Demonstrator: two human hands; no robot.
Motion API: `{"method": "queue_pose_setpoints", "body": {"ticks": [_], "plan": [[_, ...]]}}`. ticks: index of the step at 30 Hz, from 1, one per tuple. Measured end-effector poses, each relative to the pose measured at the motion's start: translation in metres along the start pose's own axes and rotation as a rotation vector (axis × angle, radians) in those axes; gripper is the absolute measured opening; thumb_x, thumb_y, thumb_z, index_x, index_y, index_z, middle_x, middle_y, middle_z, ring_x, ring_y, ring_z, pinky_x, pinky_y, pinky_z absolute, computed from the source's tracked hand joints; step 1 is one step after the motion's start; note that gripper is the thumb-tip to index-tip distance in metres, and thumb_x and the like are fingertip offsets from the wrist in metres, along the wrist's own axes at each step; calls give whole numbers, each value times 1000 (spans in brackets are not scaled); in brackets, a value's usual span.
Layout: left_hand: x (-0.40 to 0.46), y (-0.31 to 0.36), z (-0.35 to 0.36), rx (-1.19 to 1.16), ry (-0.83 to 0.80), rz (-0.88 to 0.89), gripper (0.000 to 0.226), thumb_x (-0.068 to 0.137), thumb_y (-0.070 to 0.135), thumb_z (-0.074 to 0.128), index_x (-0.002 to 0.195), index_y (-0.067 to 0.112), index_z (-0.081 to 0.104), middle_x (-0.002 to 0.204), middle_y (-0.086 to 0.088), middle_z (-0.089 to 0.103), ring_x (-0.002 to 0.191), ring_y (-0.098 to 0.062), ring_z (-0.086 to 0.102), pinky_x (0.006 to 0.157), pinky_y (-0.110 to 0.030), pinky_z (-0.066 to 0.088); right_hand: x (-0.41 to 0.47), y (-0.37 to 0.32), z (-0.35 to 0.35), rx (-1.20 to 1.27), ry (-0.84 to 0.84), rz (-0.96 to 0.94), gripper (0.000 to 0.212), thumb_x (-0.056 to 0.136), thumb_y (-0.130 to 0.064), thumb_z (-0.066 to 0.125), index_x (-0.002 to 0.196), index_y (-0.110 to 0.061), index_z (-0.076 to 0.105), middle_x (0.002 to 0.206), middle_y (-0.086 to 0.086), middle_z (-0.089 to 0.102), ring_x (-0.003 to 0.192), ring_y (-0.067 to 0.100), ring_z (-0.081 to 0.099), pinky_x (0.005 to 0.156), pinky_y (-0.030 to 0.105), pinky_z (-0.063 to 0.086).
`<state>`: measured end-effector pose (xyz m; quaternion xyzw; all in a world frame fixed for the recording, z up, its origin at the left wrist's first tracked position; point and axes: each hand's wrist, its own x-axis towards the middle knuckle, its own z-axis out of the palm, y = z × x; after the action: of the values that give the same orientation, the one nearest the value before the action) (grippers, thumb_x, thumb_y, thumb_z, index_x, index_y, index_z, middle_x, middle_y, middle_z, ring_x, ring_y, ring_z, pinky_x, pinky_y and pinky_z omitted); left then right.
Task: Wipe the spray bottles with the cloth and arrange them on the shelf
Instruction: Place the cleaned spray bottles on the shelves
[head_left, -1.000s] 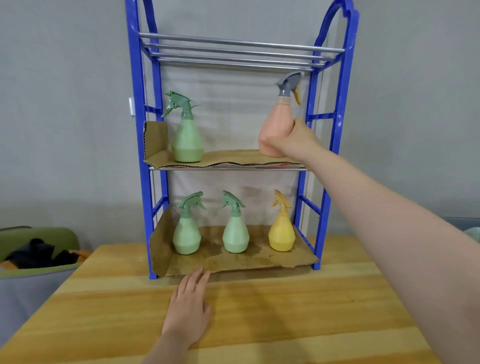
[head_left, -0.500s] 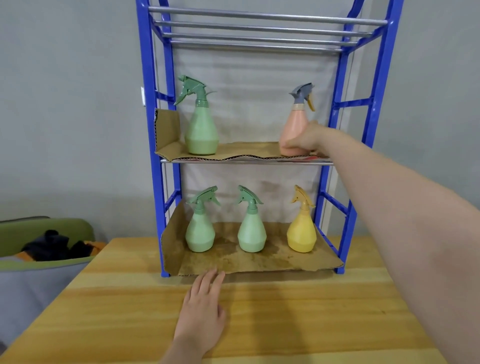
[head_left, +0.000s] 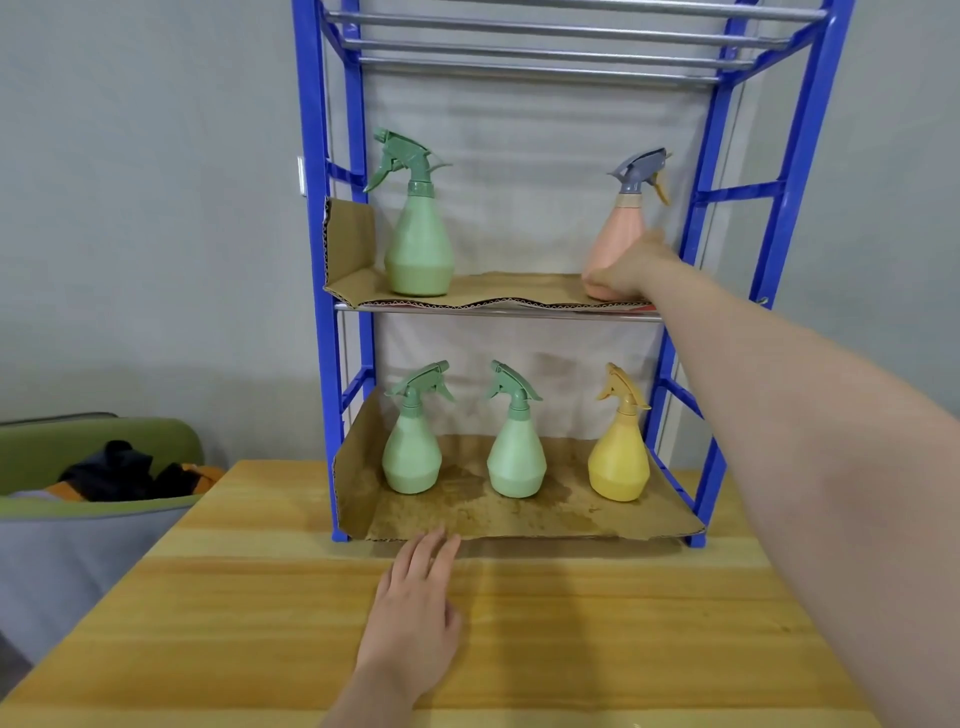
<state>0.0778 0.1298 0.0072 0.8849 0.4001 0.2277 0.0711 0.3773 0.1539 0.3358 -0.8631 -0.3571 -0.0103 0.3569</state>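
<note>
While your right hand (head_left: 631, 267) reaches to the upper right of the frame, its grip wraps the base of the pink bottle (head_left: 618, 244), which stands upright on the middle tier of the blue shelf (head_left: 311, 208), at the tier's right end. Fingers mostly hidden behind the hand; they curl round the bottle's lower body. Green bottle (head_left: 418, 244) stands upright at the left end of the same tier, well apart from the pink one. Lower tier, centre of frame: two green bottles (head_left: 412, 457) (head_left: 517, 462) and a yellow bottle (head_left: 619, 462) in a row, all upright on stained cardboard (head_left: 467, 514). Your left hand (head_left: 413, 618) lies flat on the desk (head_left: 208, 623), fingers straight, holding nothing, tips touching the cardboard's front edge.
</note>
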Motion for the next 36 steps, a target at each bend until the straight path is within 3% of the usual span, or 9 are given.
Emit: {"method": "queue_pose_setpoints", "body": {"ticks": [2, 6, 10, 13, 17, 21, 28, 34, 36], "plan": [[0, -1, 0, -1, -3, -1, 69, 96, 24, 37, 156, 31, 4, 162, 12, 2, 150, -11, -1, 121, -31, 10, 0, 2, 0, 16, 4, -8, 96, 82, -43, 75, 148, -7, 16, 138, 15, 46, 124, 35, 49, 82, 39, 40], [-1, -1, 1, -8, -4, -6, 69, 95, 24, 39, 156, 31, 7, 162, 11, 6, 150, -12, 2, 122, -31, 11, 1, 5, 0, 160, -59, -19, 103, 80, -47, 74, 152, -11, 10, 143, 14, 41, 129, 35, 45, 103, 45, 43], [-1, -1, 2, -4, -8, -5, 69, 94, 24, 39, 155, 31, 7, 162, 11, 5, 150, -13, 1, 122, -31, 11, 3, 9, -4, 417, -30, -58, 71, 84, -29, 61, 146, -13, 28, 137, 11, 45, 113, 28, 47, 88, 40, 46], [-1, 0, 2, -15, -5, -9, 69, 94, 22, 41, 155, 30, 10, 162, 10, 8, 150, -13, 4, 121, -32, 12, 8, 14, -6, 319, -17, -69, 82, 79, -41, 70, 146, -14, 31, 140, 11, 43, 118, 30, 48, 93, 41, 48], [0, 0, 2, -14, -5, -9, 69, 94, 23, 41, 156, 30, 10, 162, 10, 9, 150, -14, 5, 121, -32, 11, 9, 16, -6, 208, 62, 33, 112, 69, -56, 79, 150, -10, 17, 147, 15, 33, 130, 34, 44, 103, 44, 44], [0, 0, 2, -13, -4, -14, 69, 94, 23, 41, 155, 30, 10, 162, 11, 8, 150, -13, 4, 121, -32, 12, 8, 17, -6, 309, -7, 3, 93, 72, -40, 78, 144, -11, 27, 137, 13, 45, 118, 31, 51, 93, 42, 49], [-1, 1, 2, -24, 1, -17, 69, 94, 23, 41, 155, 31, 10, 162, 11, 8, 150, -13, 4, 121, -32, 12, 0, 12, -5, 85, 69, 11, 110, 74, -56, 77, 151, -7, 15, 148, 18, 32, 131, 37, 44, 101, 45, 42], [-1, 0, 2, -44, 6, -19, 69, 94, 22, 42, 155, 30, 12, 162, 10, 10, 150, -12, 6, 122, -33, 13, -6, 14, -13, 142, 21, -52, 84, 83, -36, 73, 145, -5, 25, 139, 16, 46, 123, 34, 51, 90, 40, 47], [-2, -1, 2, -50, 4, -21, 69, 94, 21, 42, 155, 30, 12, 162, 11, 9, 150, -12, 5, 123, -34, 14, -10, 13, -14, 85, 53, -53, 89, 82, -40, 76, 145, -4, 25, 140, 17, 45, 125, 35, 50, 91, 41, 46]]}}
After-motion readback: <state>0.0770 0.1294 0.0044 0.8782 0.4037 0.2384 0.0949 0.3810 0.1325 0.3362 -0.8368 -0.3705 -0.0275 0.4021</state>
